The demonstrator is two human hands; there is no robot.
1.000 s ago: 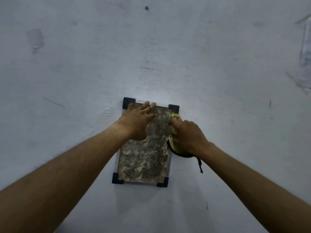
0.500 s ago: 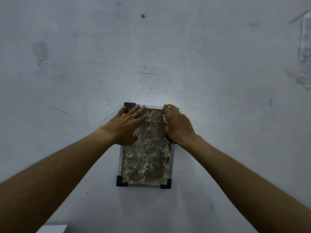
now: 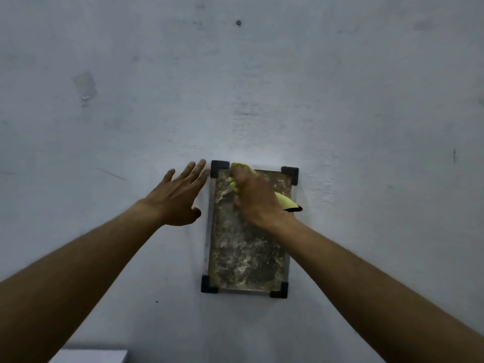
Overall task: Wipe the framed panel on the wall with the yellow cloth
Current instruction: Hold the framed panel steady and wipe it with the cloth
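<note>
A framed panel (image 3: 246, 258) with a mottled grey-brown face and black corner caps hangs on the pale wall. My right hand (image 3: 252, 197) presses a yellow cloth (image 3: 284, 201) with a dark edge against the panel's upper left part; most of the cloth is hidden under the hand. My left hand (image 3: 179, 196) lies flat on the wall just left of the panel's top left corner, fingers spread, holding nothing.
The wall (image 3: 366, 100) is bare painted plaster with scuffs and a small screw (image 3: 238, 22) high above the panel. A white surface corner (image 3: 89, 356) shows at the bottom left edge.
My right hand has slid the cloth from the panel's right edge up and over to its upper left. My left hand has come off the panel onto the wall beside it.
</note>
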